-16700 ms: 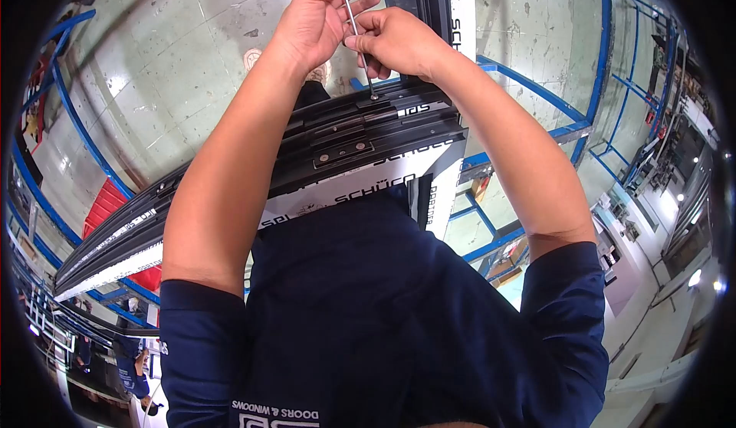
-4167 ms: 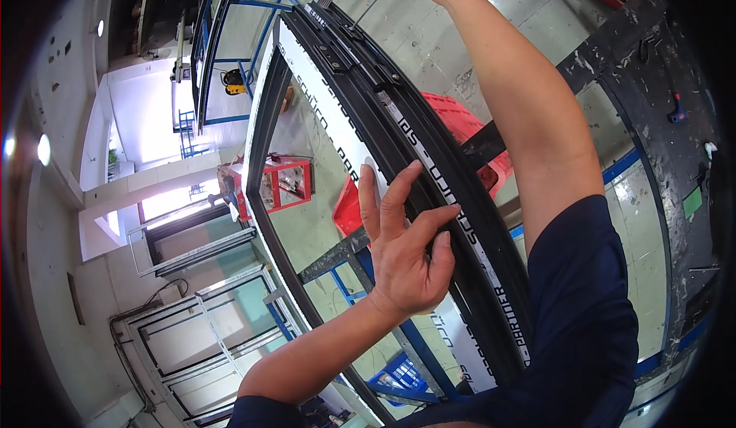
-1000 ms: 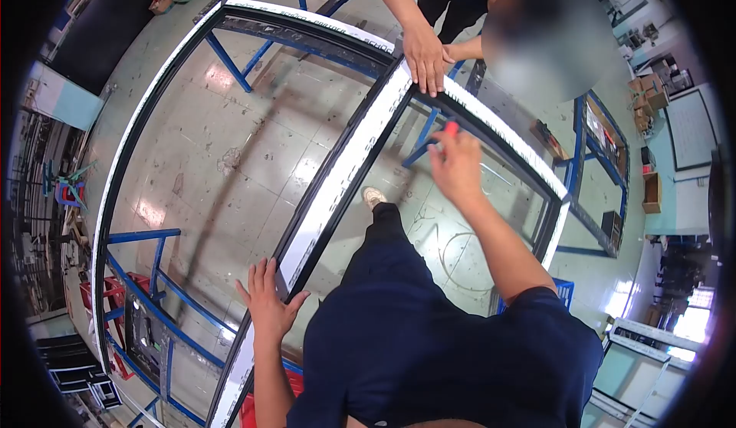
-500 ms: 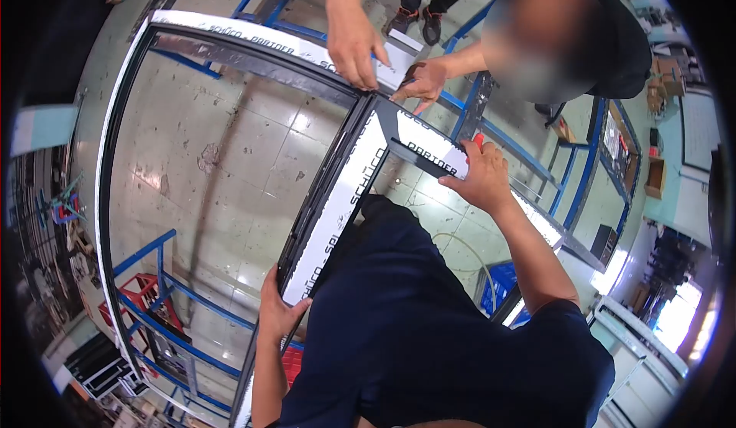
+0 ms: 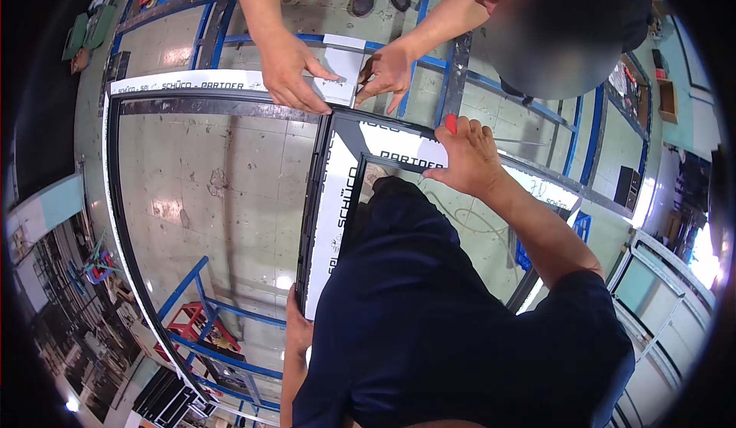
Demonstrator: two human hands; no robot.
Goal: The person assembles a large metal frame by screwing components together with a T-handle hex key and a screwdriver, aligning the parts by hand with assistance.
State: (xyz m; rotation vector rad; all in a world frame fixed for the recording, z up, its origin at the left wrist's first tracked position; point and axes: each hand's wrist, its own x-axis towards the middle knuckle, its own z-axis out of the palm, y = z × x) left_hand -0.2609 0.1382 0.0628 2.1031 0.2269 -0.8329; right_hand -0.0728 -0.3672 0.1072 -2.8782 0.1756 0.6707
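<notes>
A dark window sash (image 5: 331, 221), its faces covered in white printed protective film, stands against a larger outer window frame (image 5: 199, 81). My right hand (image 5: 475, 160) is closed round the sash's upper rail, thumb on the near side. A small red piece (image 5: 451, 124) sticks up beside its fingers; its kind is not clear. Lower down, my left hand (image 5: 297, 324) grips the sash's long side member, its fingers partly hidden. Across from me, a co-worker's hands (image 5: 295, 72) are at the corner where sash and frame meet, near a pale flat piece (image 5: 341, 68).
Blue metal stands (image 5: 222, 305) support the frame and stretch behind it. A red stool-like rack (image 5: 195, 328) is below at left. The co-worker's head (image 5: 575, 37) leans in at upper right. A thin hose (image 5: 471, 217) lies on the tiled floor (image 5: 222, 221).
The view has turned and shifted, so the frame appears more upright. My hands keep their grip on the sash. The co-worker's hands stay near the corner, the fingers moved slightly.
</notes>
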